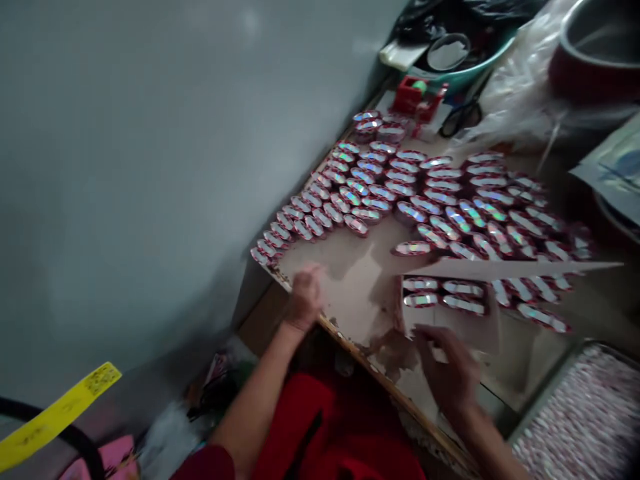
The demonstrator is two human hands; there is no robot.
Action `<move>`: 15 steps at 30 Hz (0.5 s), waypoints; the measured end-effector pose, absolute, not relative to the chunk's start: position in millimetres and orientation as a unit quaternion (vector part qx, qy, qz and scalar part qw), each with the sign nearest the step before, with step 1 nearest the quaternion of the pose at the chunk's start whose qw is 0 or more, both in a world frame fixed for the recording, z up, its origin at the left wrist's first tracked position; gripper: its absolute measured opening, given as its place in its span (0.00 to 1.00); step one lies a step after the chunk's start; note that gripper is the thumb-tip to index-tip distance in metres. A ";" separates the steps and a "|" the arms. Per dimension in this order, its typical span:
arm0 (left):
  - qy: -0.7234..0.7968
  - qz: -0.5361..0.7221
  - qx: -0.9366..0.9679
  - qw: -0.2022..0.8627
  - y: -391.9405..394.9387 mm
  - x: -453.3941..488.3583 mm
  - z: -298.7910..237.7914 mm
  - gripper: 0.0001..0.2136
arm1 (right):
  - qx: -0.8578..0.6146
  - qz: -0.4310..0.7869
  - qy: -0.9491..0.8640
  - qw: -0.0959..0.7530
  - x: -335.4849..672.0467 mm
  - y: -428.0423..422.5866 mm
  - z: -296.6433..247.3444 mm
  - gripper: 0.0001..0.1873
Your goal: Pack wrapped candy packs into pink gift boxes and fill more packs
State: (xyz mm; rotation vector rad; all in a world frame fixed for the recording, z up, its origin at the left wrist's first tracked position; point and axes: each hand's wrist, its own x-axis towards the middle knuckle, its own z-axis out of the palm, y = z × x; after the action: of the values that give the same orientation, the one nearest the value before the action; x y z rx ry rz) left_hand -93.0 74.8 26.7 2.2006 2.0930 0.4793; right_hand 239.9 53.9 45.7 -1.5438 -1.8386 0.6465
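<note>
At four o'clock, the right hand [453, 373] curled by the cardboard box [467, 330], blur hiding whether it gripped! The left hand [306, 297], near six, bent over the table's [350, 283] edge, its grip impossible to tell too. At the right hand's twelve, four foil-topped oval packs [463, 305] sat boxed; beyond, shiny rows [400, 177] swept nine to three; a red pot [595, 70] stood at two.

The left hand [306, 298] is blurred (its grip unreadable); the right edge cuts off the red pot [585, 79].
</note>
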 end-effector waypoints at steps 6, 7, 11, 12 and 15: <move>0.615 0.057 0.782 0.087 104.5 -322.1 11.9 0.41 | -0.475 0.423 -0.709 0.304 11.1 108.2 15.3 0.15; 0.590 0.048 0.799 0.108 111.4 -335.5 4.7 0.42 | -0.467 0.412 -0.724 0.296 -22.1 124.5 9.8 0.17; 0.567 0.087 0.811 0.116 118.4 -342.0 -20.8 0.39 | -0.510 0.380 -0.748 0.189 -114.7 176.8 -5.8 0.29; 0.577 0.099 0.803 0.108 114.9 -337.2 -25.3 0.36 | -0.535 0.379 -0.738 0.158 -127.2 185.0 -7.8 0.30; 0.606 0.119 0.781 0.093 100.1 -314.6 -35.4 0.28 | -0.586 0.372 -0.714 0.088 -145.7 200.9 -7.3 0.23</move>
State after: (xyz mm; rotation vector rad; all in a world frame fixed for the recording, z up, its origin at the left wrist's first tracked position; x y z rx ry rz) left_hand -314.6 100.1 -35.4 2.3183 1.7994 0.3533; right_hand -145.7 200.9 -7.3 -1.7457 -2.1266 1.1065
